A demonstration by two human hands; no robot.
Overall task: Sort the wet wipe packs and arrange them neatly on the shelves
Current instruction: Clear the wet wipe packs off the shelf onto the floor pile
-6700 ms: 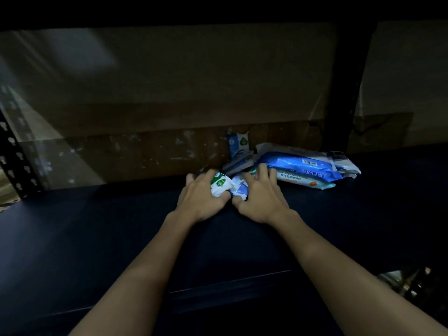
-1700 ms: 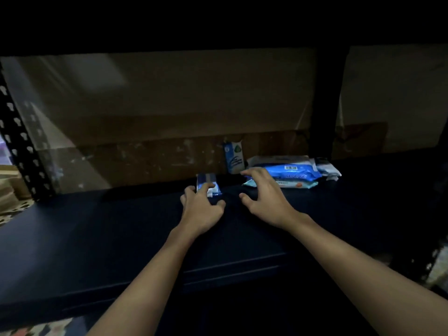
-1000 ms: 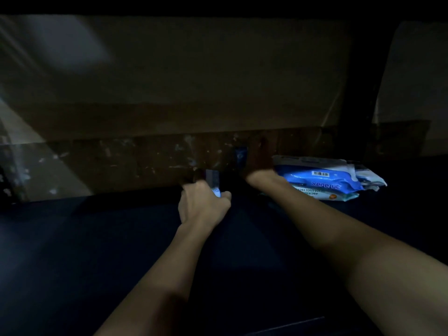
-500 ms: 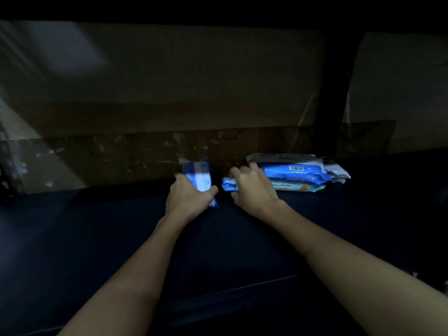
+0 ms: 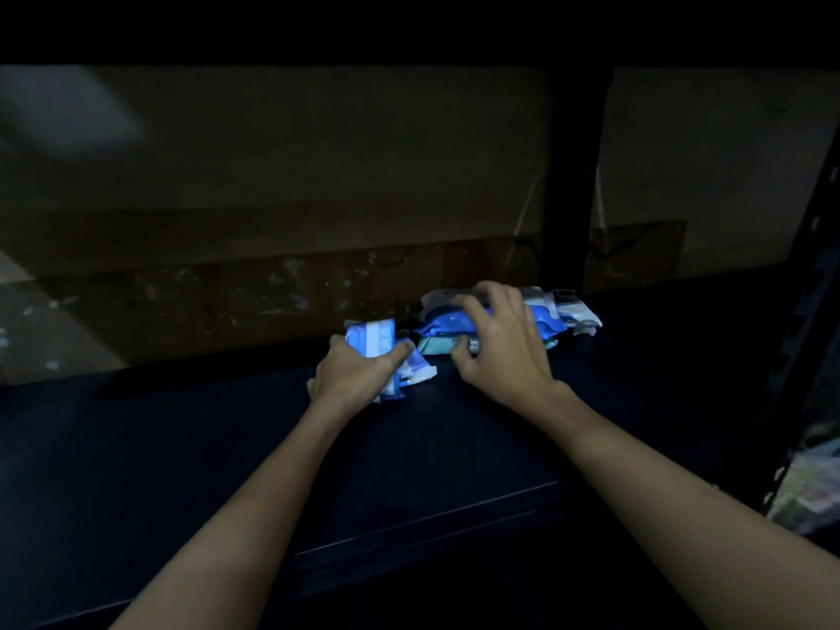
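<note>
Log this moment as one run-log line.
left hand: grips small blue wipe packs | right hand: fingers curled over stacked wipe packs | surface: dark shelf | sorting unfinished

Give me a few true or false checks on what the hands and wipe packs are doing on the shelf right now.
1. The left hand grips small blue-and-white packs. True.
2. The right hand hangs idle off the shelf. False: its fingers curl over the stack of larger blue packs.
3. The stack sits to the right of the small packs. True.
4. The packs lie at the shelf's front edge. False: they lie near the back wall.
</note>
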